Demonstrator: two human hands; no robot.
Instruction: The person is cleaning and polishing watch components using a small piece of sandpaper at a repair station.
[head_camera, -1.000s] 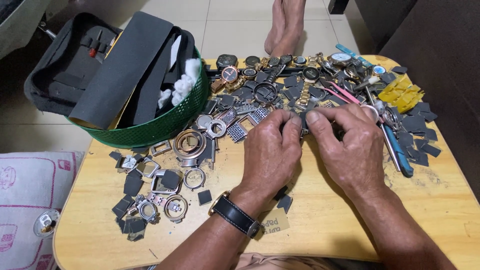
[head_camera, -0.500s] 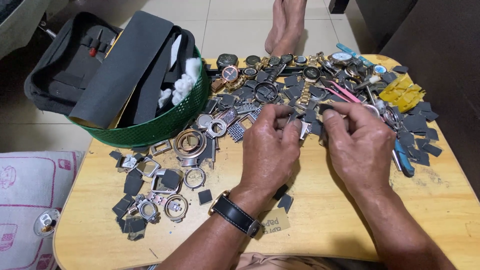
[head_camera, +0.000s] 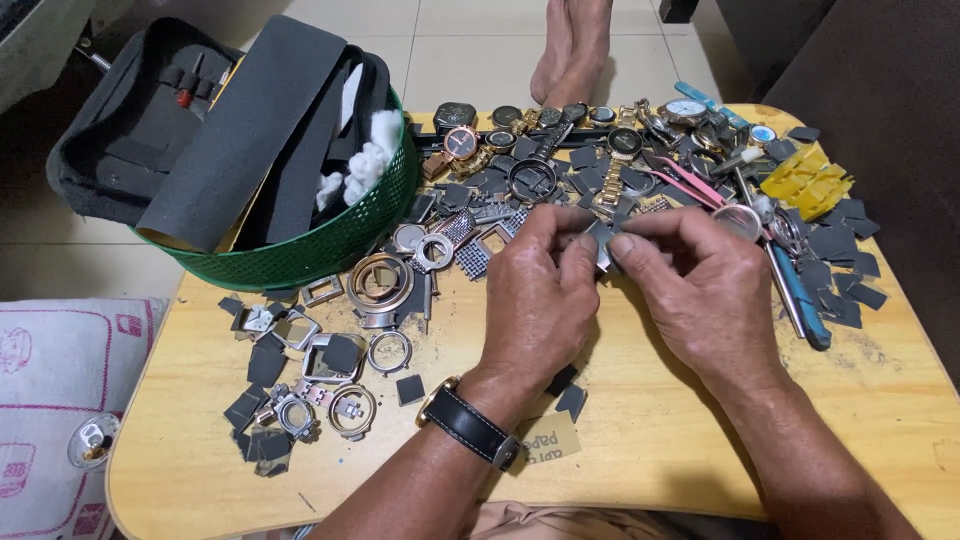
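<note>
Head view looks down on a yellow wooden table (head_camera: 650, 440) strewn with watch parts. At ten o'clock from the hands, a green mesh basket (head_camera: 330, 245) holds a grey zip case (head_camera: 130, 130), a folded grey sheet (head_camera: 250, 130) and white cotton (head_camera: 365, 165). A pink-patterned cushion (head_camera: 50, 400) is cut off at eight o'clock. A tan paper label (head_camera: 550, 440) lies half hidden under the left wrist at six o'clock. At centre, the left hand (head_camera: 535, 300) and right hand (head_camera: 700, 290) pinch one small grey metal piece (head_camera: 603, 245) between fingertips; its shape is hard to make out.
</note>
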